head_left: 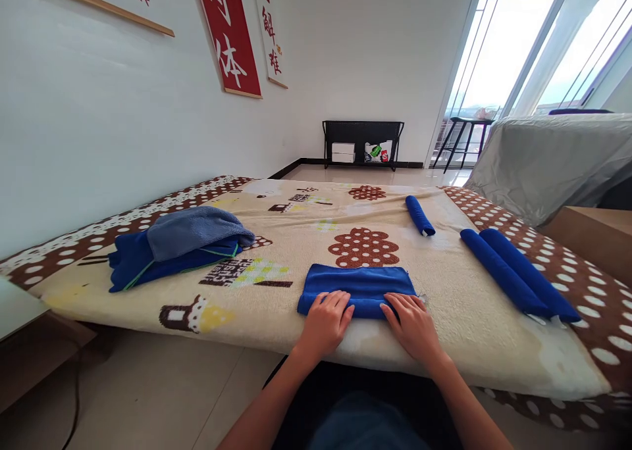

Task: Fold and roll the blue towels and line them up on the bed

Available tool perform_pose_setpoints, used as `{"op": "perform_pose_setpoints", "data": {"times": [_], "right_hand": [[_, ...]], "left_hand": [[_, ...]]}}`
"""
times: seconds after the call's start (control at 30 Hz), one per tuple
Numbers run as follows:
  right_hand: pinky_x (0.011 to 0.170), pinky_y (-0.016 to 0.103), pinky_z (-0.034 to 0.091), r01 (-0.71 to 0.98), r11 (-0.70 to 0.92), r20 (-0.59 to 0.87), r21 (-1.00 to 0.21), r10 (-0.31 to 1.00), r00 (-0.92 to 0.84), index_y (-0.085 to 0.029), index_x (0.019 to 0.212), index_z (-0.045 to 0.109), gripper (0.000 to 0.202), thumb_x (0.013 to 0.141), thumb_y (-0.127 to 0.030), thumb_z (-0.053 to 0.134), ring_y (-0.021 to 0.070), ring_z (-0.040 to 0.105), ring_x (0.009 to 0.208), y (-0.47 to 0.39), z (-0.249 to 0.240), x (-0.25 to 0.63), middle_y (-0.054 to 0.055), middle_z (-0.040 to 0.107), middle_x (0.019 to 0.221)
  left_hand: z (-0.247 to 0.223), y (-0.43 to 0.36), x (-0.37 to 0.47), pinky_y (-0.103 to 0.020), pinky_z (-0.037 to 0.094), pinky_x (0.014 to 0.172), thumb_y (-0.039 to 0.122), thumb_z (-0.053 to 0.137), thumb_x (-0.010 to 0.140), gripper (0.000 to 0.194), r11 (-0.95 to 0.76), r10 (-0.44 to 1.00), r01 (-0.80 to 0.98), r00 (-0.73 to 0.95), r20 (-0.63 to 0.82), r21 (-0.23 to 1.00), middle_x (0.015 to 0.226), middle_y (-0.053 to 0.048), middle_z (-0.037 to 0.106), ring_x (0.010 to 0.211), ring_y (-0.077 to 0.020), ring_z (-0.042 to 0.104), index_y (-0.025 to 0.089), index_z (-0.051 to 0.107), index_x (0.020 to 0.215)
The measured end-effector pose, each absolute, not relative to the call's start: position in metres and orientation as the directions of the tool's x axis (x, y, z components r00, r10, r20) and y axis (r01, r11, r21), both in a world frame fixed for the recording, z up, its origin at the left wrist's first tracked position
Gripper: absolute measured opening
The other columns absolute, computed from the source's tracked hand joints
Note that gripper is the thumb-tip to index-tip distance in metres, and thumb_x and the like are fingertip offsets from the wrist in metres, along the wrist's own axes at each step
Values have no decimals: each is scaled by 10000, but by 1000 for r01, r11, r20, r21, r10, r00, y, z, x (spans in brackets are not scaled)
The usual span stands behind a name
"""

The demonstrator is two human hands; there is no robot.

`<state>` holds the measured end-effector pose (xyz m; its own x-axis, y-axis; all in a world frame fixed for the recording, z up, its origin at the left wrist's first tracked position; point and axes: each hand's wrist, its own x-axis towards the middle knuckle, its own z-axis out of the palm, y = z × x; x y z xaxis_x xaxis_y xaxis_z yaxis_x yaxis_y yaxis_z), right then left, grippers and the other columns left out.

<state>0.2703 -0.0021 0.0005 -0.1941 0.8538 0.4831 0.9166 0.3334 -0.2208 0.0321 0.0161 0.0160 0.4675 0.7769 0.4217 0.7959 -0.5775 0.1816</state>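
White walls [99,108] and a pale tiled floor [162,377] frame a low bed covered with a cream blanket [444,252], printed with brown dotted patterns and edged in brown with white dots. On its near edge, right before the person, lies a partly rolled blue towel [355,275], its far part flat, its near part thicker and curled. Beyond the towel and to its right is a short blue roll [419,215]; farther right, two longer blue rolls [503,274] lie side by side, seemingly set aside so they keep their shape and leave working room. To the towel's left, well apart, a loose heap holds a grey-blue towel [197,229] draped over blue cloths with green edging [131,259], unrolled and probably kept within reach. Far beyond the towel, a black rack [363,133] stands against the wall.

Both hands rest on the towel's near part, a gap between them. The left hand [328,318] lies toward its left end, the right hand [411,318] toward its right end, likely so that the pressure stays even along the curl. Neither is clenched: fingers reach forward over the fabric, slightly bent, thumbs spread inward. Whether the thumbs tuck beneath the edge, I cannot tell.
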Motion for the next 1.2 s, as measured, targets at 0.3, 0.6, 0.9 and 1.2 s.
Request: {"op": "perform_pose_setpoints", "data": {"times": [0.3,0.6,0.9,1.2], "right_hand": [[1128,469,274,968,218,535,-128,837,-118,-176,1156,680,404,1024,-370,351,245,552,1260,-3,-9,279,78,672,1244],[1100,407,364,942,219,279,-254,949,-146,-258,1286,620,444,1026,-417,297,189,492,1335,25,9,245,27,572,1391],[1146,469,310,964,20,249,-265,967,49,-169,1367,551,478,993,-401,364,236,409,1402,39,-5,294,91,496,1459],[1123,440,340,964,47,350,-262,936,49,-163,1323,583,458,997,-385,349,235,464,1356,34,-14,296,92,536,1427]], "left_hand": [[17,18,18,-595,288,1125,301,383,1006,385,-379,834,919,287,472,111,1265,-159,669,1290,-318,542,125,692,1153],[29,39,58,-486,409,1081,365,364,1012,423,-430,893,881,383,238,195,1449,-86,531,1361,-256,479,220,600,1332],[22,55,24,-566,318,1126,377,392,970,526,-80,974,988,50,221,129,1501,-176,443,1415,-308,394,121,521,1410],[17,67,3,-525,328,1136,435,441,972,496,-196,963,953,143,227,233,1495,-123,471,1406,-294,411,174,557,1377]]}}
